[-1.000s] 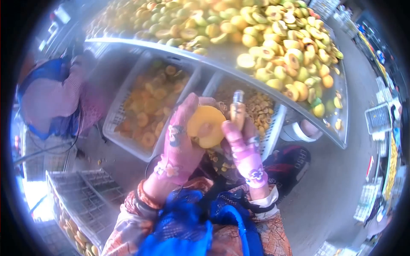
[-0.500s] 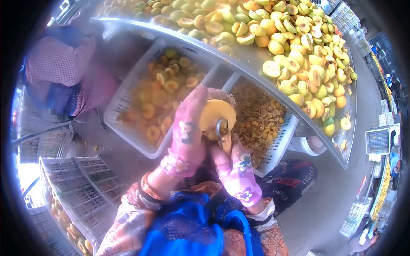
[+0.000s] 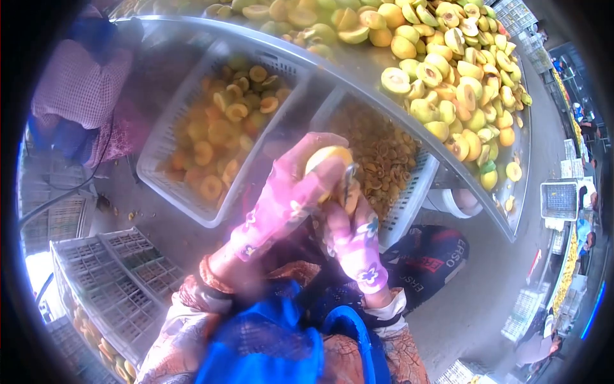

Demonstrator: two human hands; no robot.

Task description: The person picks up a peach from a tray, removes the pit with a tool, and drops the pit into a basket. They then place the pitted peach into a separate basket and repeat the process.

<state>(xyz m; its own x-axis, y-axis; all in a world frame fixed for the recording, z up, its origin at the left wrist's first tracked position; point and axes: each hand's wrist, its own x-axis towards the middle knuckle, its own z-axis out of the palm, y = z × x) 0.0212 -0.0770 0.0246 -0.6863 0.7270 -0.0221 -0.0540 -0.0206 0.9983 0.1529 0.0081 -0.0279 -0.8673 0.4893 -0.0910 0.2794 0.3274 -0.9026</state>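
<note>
My left hand (image 3: 281, 192), in a pink flowered glove, is closed around a yellow peach half (image 3: 327, 155). My right hand (image 3: 358, 249), gloved the same way, grips a pitting knife whose curved metal loop (image 3: 350, 173) meets the right side of the fruit. The gloved fingers partly cover both the fruit and the handle. Beneath and beyond my hands are two white crates. The left crate (image 3: 144, 157) holds peach halves, and the right crate (image 3: 419, 192) holds small brownish pits or scraps.
A metal table (image 3: 511, 221) heaped with peach halves (image 3: 441, 70) spans the far side. A white bucket (image 3: 451, 203) sits under its edge. Stacked crates (image 3: 121, 269) stand at lower left. Another person (image 3: 80, 89) works at upper left.
The peach half has turned from showing its cut face to being seen more edge-on. My left fingers wrap further over it, and the metal loop has turned too. The view has shifted slightly.
</note>
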